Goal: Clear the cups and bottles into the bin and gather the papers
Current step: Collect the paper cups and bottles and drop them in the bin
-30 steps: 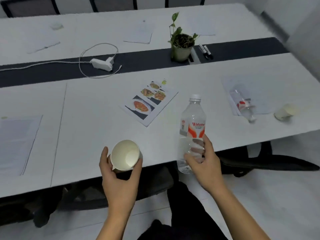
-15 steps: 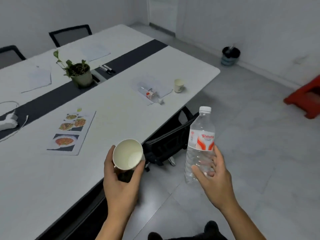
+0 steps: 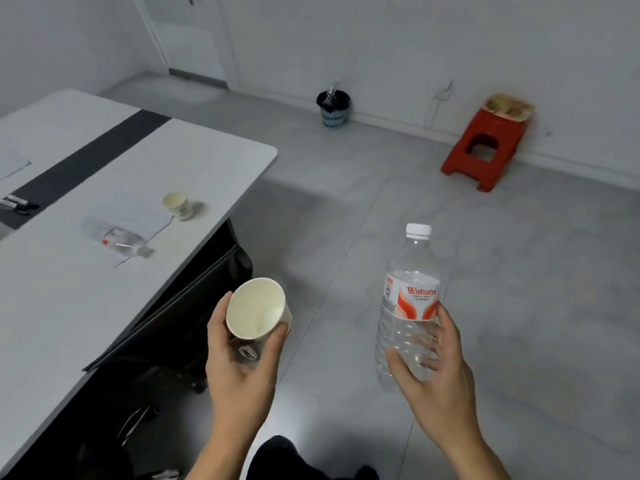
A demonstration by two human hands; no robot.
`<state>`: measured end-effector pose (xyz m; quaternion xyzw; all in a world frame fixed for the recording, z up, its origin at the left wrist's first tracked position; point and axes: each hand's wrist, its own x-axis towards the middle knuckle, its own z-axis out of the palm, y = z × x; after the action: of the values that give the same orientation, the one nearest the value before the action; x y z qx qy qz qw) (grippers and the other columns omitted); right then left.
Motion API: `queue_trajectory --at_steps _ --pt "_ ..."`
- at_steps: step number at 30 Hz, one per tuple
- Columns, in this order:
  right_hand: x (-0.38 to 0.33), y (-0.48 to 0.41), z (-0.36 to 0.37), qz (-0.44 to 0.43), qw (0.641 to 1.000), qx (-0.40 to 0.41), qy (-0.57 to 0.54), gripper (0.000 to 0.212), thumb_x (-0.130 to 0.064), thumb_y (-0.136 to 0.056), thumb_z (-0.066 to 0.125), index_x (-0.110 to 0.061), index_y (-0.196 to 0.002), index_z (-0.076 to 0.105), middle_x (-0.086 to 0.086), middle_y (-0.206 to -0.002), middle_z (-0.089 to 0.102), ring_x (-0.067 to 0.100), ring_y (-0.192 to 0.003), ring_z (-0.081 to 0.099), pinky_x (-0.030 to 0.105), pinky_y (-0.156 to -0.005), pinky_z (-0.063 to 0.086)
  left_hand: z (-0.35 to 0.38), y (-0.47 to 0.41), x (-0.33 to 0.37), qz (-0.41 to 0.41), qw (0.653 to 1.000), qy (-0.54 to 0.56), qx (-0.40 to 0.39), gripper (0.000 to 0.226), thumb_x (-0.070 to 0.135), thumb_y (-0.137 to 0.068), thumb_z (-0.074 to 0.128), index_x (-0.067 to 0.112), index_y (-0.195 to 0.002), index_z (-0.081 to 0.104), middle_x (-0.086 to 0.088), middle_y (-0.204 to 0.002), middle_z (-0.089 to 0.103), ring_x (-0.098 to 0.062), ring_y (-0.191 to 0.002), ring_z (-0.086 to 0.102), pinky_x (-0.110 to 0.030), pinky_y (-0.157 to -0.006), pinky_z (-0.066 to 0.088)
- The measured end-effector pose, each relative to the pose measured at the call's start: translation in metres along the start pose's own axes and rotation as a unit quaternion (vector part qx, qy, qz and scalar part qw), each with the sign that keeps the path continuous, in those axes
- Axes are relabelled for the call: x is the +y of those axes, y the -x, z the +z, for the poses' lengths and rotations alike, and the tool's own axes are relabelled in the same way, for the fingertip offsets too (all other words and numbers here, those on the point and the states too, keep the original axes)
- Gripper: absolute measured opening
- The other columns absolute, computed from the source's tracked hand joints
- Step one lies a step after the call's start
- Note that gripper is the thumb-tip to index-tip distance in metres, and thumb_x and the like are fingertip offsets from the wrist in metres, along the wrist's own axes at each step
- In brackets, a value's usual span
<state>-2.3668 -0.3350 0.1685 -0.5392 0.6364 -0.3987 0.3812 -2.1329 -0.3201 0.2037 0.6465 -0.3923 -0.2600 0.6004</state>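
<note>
My left hand (image 3: 242, 368) grips a white paper cup (image 3: 257, 308), its empty mouth tilted toward me. My right hand (image 3: 438, 379) holds an upright clear plastic bottle (image 3: 408, 299) with a red and white label and a white cap. Both are over the grey floor, off the table's corner. A small blue bin (image 3: 333, 109) with a black liner stands far ahead by the wall. On the white table (image 3: 86, 306) a second paper cup (image 3: 178, 206) stands upright, and another clear bottle (image 3: 119, 241) lies on its side on a sheet of paper (image 3: 138, 216).
A red plastic stool (image 3: 486, 147) stands by the wall to the right of the bin. A black chair (image 3: 194, 306) is tucked under the table edge beside my left hand. Two markers (image 3: 17, 203) lie on the table's dark centre strip. Open grey floor lies between me and the bin.
The view has swung right, away from the table and toward the floor and the bin. Both hands have kept their hold on the cup and the bottle.
</note>
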Motion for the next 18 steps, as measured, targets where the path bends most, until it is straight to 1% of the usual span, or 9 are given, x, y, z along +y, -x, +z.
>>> queue_trajectory --at_steps 3,5,8,11,12,13,14,15,18 --pt "0.011 -0.043 -0.031 0.002 1.000 0.025 -0.009 0.094 -0.031 -0.071 0.085 -0.057 -0.139 0.026 -0.031 -0.124 0.053 0.003 -0.112 0.060 0.025 -0.086 0.052 0.043 -0.011 0.003 -0.004 1.000 -0.015 -0.008 0.071 0.052 -0.065 0.074 0.048 -0.130 0.046 0.025 -0.122 0.058 -0.021 -0.107 0.063 -0.046 -0.093 0.052" --pt "0.020 -0.078 -0.041 0.003 1.000 0.026 -0.001 0.096 -0.027 -0.070 0.087 -0.058 -0.138 0.026 -0.027 -0.125 0.055 0.007 -0.113 0.062 0.027 -0.087 0.052 0.069 -0.024 -0.001 -0.011 1.000 -0.028 -0.006 0.070 0.052 -0.065 0.074 0.051 -0.129 0.046 0.022 -0.123 0.058 -0.021 -0.108 0.062 -0.053 -0.093 0.052" --pt "0.033 -0.140 -0.043 0.014 1.000 0.015 0.001 0.097 -0.027 -0.069 0.087 -0.059 -0.138 0.026 -0.013 -0.130 0.058 0.012 -0.115 0.062 0.029 -0.090 0.053 0.111 -0.055 -0.016 -0.017 0.999 -0.051 -0.001 0.073 0.050 -0.066 0.076 0.050 -0.131 0.044 0.023 -0.123 0.057 -0.023 -0.109 0.062 -0.057 -0.090 0.052" --pt "0.042 -0.209 -0.040 0.026 0.999 0.018 0.006 0.098 -0.025 -0.068 0.088 -0.062 -0.135 0.026 -0.013 -0.130 0.058 0.009 -0.115 0.061 0.025 -0.090 0.052 0.161 -0.100 -0.035 -0.031 0.998 -0.052 0.005 0.070 0.038 -0.071 0.077 0.049 -0.132 0.044 0.020 -0.124 0.057 -0.027 -0.105 0.063 -0.058 -0.087 0.053" --pt "0.042 -0.235 -0.040 0.026 0.999 0.022 0.009 0.099 -0.023 -0.068 0.088 -0.061 -0.136 0.027 -0.016 -0.128 0.058 0.008 -0.114 0.061 0.023 -0.089 0.051 0.180 -0.119 -0.040 -0.033 0.998 -0.049 0.009 0.069 0.038 -0.071 0.076 0.049 -0.131 0.045 0.021 -0.124 0.057 -0.022 -0.105 0.064 -0.054 -0.088 0.054" --pt "0.040 -0.262 -0.041 0.028 0.999 0.023 0.014 0.099 -0.022 -0.068 0.088 -0.058 -0.138 0.028 -0.017 -0.127 0.057 0.007 -0.113 0.061 0.024 -0.089 0.051 0.199 -0.139 -0.043 -0.034 0.998 -0.044 0.009 0.068 0.040 -0.071 0.076 0.049 -0.130 0.044 0.024 -0.123 0.057 -0.012 -0.105 0.063 -0.047 -0.090 0.054" --pt "0.037 -0.289 -0.043 0.031 0.999 0.024 0.019 0.099 -0.022 -0.068 0.089 -0.054 -0.141 0.029 -0.017 -0.127 0.057 0.008 -0.113 0.061 0.027 -0.091 0.052 0.218 -0.162 -0.044 -0.030 0.999 -0.036 0.004 0.068 0.043 -0.070 0.076 0.047 -0.130 0.044 0.029 -0.122 0.057 -0.004 -0.104 0.062 -0.038 -0.090 0.053" --pt "0.032 -0.317 -0.047 0.034 0.999 0.026 0.025 0.099 -0.023 -0.068 0.089 -0.049 -0.144 0.030 -0.016 -0.128 0.057 0.009 -0.114 0.060 0.029 -0.092 0.052 0.237 -0.186 -0.043 -0.025 0.999 -0.028 -0.003 0.070 0.048 -0.069 0.075 0.044 -0.131 0.045 0.031 -0.121 0.056 0.000 -0.104 0.061 -0.033 -0.089 0.053" --pt "0.008 -0.395 -0.062 0.034 0.998 0.040 0.032 0.100 -0.022 -0.067 0.089 -0.040 -0.147 0.032 -0.011 -0.132 0.058 0.013 -0.116 0.060 0.030 -0.091 0.052 0.293 -0.259 -0.025 -0.011 0.999 -0.019 -0.023 0.071 0.053 -0.069 0.071 0.038 -0.134 0.045 0.032 -0.124 0.055 -0.003 -0.109 0.060 -0.027 -0.089 0.052"
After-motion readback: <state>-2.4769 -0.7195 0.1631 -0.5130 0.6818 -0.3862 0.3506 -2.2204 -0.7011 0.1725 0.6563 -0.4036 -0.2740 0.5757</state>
